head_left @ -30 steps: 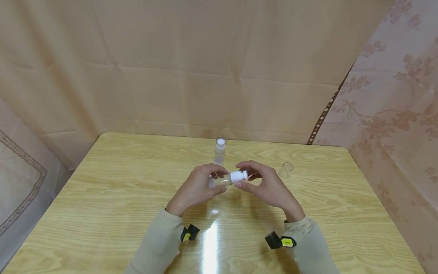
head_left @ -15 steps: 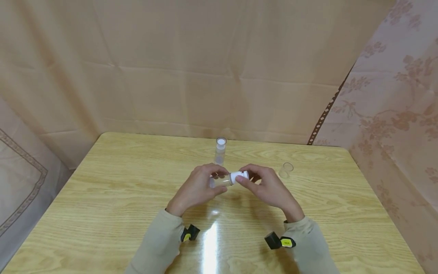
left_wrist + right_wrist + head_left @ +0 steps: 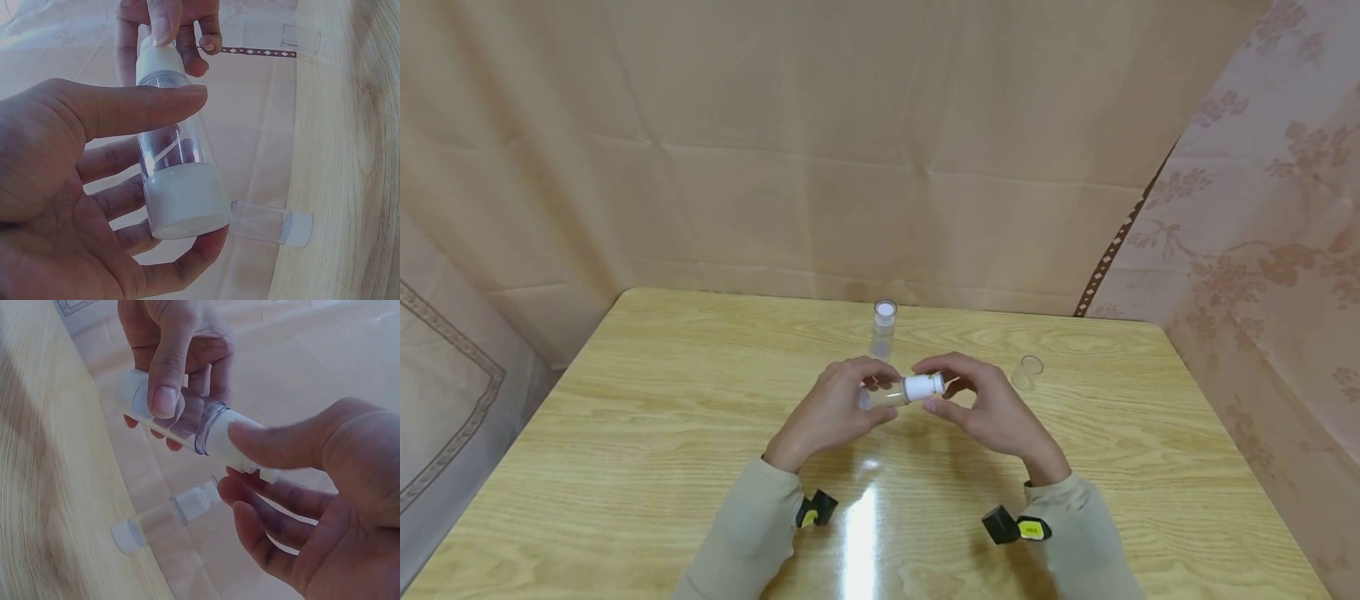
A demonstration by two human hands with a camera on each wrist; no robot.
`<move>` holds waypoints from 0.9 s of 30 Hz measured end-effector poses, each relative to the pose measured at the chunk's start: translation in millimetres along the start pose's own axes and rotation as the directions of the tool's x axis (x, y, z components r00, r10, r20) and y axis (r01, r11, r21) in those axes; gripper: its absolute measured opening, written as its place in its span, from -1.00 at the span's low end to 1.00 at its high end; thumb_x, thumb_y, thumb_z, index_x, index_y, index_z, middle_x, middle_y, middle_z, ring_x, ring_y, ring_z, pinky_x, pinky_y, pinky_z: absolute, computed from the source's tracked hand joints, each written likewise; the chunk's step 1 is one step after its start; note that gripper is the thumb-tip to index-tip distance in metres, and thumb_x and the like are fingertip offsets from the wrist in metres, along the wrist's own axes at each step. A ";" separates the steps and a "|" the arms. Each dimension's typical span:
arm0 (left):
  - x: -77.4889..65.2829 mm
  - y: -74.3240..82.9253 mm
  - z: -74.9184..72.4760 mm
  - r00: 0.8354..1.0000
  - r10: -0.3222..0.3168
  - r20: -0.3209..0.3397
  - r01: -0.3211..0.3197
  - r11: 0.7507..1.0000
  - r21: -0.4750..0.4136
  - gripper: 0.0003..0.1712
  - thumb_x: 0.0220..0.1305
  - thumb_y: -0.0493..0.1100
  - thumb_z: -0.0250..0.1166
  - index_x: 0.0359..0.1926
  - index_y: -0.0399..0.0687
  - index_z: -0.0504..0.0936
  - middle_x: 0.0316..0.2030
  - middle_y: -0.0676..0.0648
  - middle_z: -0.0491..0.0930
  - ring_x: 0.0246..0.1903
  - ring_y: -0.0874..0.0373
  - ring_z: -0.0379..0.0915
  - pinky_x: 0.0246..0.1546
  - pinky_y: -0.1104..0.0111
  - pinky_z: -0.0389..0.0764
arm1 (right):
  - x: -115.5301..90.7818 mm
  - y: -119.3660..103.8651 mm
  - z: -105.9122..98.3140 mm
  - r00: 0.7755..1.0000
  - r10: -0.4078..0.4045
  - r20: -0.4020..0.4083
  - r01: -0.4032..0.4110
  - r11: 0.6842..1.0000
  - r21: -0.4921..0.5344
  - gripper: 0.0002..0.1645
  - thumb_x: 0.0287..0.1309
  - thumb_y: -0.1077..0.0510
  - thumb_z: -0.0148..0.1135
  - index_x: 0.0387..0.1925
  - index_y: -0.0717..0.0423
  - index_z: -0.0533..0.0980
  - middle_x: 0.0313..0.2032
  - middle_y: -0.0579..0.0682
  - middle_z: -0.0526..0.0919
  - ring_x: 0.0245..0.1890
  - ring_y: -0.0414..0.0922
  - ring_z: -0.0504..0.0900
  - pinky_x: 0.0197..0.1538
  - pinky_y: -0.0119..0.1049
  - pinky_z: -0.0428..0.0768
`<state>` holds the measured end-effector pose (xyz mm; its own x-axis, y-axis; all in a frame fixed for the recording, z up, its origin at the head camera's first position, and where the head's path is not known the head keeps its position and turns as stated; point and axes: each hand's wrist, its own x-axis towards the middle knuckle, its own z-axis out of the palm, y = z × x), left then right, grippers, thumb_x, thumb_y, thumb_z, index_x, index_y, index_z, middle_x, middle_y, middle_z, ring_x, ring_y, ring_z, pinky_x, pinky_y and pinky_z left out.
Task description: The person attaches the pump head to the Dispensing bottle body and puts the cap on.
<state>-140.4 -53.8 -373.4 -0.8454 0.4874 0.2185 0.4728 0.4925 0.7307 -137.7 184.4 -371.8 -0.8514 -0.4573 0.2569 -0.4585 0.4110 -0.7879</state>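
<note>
A small clear pump bottle with a white base (image 3: 187,200) and a white pump top (image 3: 917,387) is held tilted, nearly on its side, over the table. My left hand (image 3: 831,408) grips its clear body, thumb on the near side and fingers wrapped behind. At the other end my right hand (image 3: 983,407) has its thumb and fingers around the pump top. In the right wrist view the right thumb (image 3: 275,445) lies along the white collar (image 3: 220,432), close to the clear threaded-looking ring; the other fingers curl below it.
Behind the hands a second clear pump bottle (image 3: 883,333) stands upright on the wood-grain table (image 3: 700,433). A clear cylindrical cap (image 3: 1026,373) stands to the right. Curtains hang at the back (image 3: 850,167) and along both sides.
The right thumb and fingers moved in over the pump top, then spread back along it, uncovering more of the white collar. The left hand and bottle body have stayed nearly still.
</note>
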 end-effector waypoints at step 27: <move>-0.9 -0.5 -1.7 1.000 0.018 -0.005 -0.018 1.000 0.009 -0.62 0.17 -0.28 0.52 0.01 -0.21 0.69 -0.11 -0.10 0.69 -0.13 0.06 0.58 -0.04 0.12 0.61 | 0.6 -1.1 1.2 1.000 0.016 -0.004 -0.017 0.999 -0.044 -0.65 0.24 0.24 0.41 0.06 0.08 0.63 -0.11 -0.08 0.70 -0.18 -0.09 0.63 -0.09 -0.21 0.66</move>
<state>-140.3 -55.7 -372.8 -0.8380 0.4926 0.2348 0.4900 0.4898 0.7211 -137.3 182.7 -371.4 -0.8598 -0.4475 0.2461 -0.4550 0.4525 -0.7669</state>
